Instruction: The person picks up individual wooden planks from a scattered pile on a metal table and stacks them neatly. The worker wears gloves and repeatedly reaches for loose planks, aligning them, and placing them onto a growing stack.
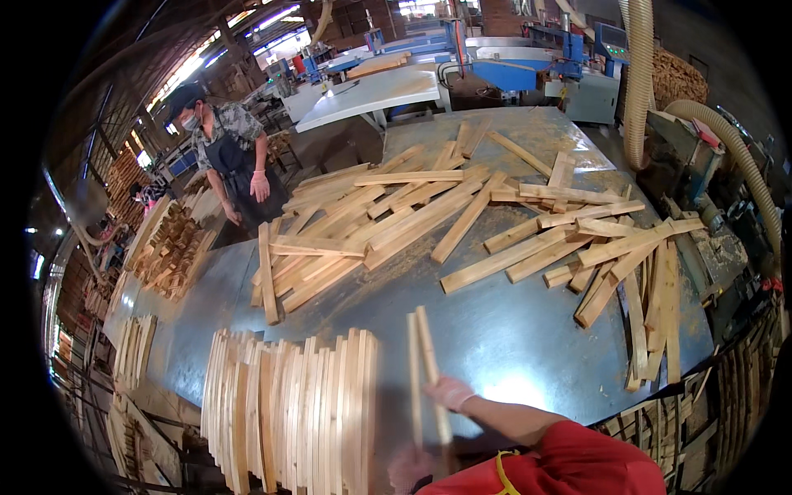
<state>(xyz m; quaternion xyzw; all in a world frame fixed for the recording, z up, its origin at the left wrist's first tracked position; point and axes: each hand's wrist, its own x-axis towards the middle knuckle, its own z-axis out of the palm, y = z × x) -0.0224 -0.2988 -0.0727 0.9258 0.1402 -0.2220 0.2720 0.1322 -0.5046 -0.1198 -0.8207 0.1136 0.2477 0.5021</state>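
Two long, narrow wooden strips stand out in front of me, a left strip and a right strip, side by side and slightly apart at the middle. My right hand, in a pale glove, is closed around the right strip partway along it. At the lower end of the left strip is my left hand; motion blurs its fingers, so its grip cannot be made out. Just left of both hands, a neat row of wooden strips is lined up on edge along the metal table.
Loose wooden strips lie heaped across the table, with another crossed pile at right. Beyond the left side stands a co-worker in a dark apron. Stacked wood blocks sit at left; a ribbed hose hangs at right.
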